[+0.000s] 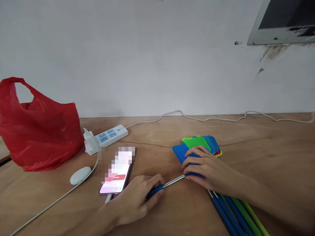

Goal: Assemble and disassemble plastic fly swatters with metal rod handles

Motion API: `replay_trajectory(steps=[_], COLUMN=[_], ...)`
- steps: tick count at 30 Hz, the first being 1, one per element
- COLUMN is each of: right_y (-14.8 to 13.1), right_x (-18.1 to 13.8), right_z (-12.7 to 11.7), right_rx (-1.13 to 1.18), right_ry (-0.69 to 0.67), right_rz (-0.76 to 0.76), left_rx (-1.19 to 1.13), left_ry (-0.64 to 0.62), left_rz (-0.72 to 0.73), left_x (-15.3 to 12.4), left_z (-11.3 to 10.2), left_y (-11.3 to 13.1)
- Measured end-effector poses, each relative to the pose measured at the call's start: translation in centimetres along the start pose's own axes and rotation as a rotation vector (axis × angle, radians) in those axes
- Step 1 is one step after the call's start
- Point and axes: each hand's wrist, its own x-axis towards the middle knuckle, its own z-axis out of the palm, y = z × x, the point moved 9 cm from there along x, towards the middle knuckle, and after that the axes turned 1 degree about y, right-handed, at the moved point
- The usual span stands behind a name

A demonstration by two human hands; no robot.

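Red bag (46, 134), contents unclear; blue-hndl rod (174, 181) in L hand (139, 198)

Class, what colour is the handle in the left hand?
The handle is blue; head view shows it.

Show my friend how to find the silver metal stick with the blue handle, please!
On the brown wooden table, look right of the black-edged phone with the lit screen. There, the silver metal stick with the blue handle slants between the bare left hand and right hand. Unlike the blue and green sticks at lower right, its handle is in the left hand.
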Motion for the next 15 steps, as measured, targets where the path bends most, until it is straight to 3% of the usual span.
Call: replay_trajectory(steps=[4,9,15], right_y=[0.0,-0.4,-1.0], right_x=[0.3,0.0,-0.2], right_z=[1.0,1.1,0.9], right_rx=[-0.061,-0.151,-0.113], right_ry=[-0.049,0.018,0.012], right_rz=[-0.031,-0.054,-0.044], left_rx=[0.052,0.219,0.455], left_ry=[-0.006,-0.012,-0.034], left_rz=[0.004,0.042,0.05], left_x=[-0.2,0.3,1.3], left_z=[-0.3,-0.4,0.7], left_y=[0.2,1.5,2.6])
